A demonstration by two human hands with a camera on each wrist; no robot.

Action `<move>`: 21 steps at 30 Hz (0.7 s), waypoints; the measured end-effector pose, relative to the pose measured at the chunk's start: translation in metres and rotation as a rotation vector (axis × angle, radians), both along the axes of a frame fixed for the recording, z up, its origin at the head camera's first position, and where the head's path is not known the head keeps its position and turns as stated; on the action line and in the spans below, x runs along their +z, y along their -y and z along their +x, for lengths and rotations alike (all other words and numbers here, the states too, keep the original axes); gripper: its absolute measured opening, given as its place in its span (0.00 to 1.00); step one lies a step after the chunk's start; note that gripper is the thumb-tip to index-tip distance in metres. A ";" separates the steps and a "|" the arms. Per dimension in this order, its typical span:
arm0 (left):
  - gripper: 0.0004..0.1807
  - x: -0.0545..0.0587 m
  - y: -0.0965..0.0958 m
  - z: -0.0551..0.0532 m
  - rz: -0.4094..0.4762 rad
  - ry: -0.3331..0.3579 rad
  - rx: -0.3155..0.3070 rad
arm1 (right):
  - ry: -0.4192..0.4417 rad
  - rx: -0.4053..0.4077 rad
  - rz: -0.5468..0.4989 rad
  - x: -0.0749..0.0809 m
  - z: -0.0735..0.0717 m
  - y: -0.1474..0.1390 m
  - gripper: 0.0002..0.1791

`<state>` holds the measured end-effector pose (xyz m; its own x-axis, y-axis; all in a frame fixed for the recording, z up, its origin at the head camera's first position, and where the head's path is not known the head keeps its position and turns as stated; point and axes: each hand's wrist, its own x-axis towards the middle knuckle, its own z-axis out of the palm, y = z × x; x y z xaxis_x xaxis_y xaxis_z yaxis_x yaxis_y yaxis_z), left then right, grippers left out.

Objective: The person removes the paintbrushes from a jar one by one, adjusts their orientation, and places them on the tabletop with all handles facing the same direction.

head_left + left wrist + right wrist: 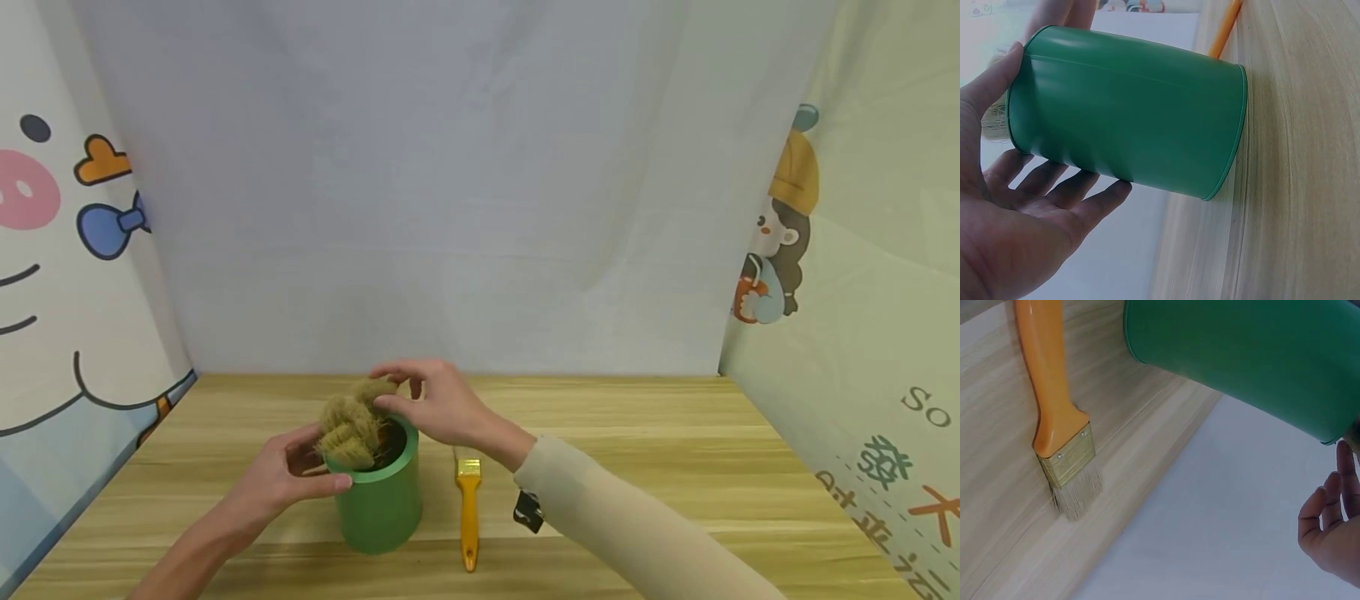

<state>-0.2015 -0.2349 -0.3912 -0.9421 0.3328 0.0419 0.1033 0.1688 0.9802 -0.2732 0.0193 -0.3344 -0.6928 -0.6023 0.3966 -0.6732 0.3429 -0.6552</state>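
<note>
A green cylindrical pot [381, 508] stands upright on the table, its dark inside partly showing. Out of its top rises a bristly, tan, cactus-like plant [348, 433] with rounded lobes. My left hand [273, 475] holds the pot from the left, thumb at the front rim. In the left wrist view that hand's fingers [1079, 187] lie along the pot's side. From the right and above, my right hand [442, 408] pinches the plant's far upper lobe between thumb and fingers. The right wrist view shows these fingers [1344, 481] by the pot's rim, the plant mostly out of frame.
A paintbrush [468, 508] with an orange handle lies right of the pot, bristles toward the back, partly under the right forearm. The wood-grain table [637, 467] meets a pale backdrop [450, 208]. Printed cloths [847, 292] hang at both sides.
</note>
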 end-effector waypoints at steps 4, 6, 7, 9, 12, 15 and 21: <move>0.46 -0.001 0.001 -0.001 -0.011 0.002 0.005 | -0.007 -0.041 -0.042 -0.005 -0.001 0.001 0.22; 0.47 -0.001 0.001 -0.001 -0.014 0.003 0.003 | -0.038 -0.051 -0.062 -0.007 -0.001 0.002 0.22; 0.47 -0.002 0.001 -0.001 -0.015 0.007 0.004 | -0.058 -0.046 -0.072 -0.009 -0.001 0.002 0.22; 0.47 -0.002 0.002 -0.001 -0.018 0.010 0.005 | -0.105 -0.024 -0.080 -0.012 -0.002 0.001 0.21; 0.47 -0.002 0.001 -0.002 -0.015 0.005 0.004 | -0.156 0.033 -0.079 -0.014 -0.004 0.001 0.21; 0.46 -0.001 0.001 -0.001 -0.007 0.000 0.002 | -0.181 0.077 -0.059 -0.016 -0.006 0.000 0.22; 0.44 -0.002 0.001 -0.002 0.010 -0.001 -0.014 | -0.173 0.111 -0.024 -0.018 -0.007 -0.001 0.25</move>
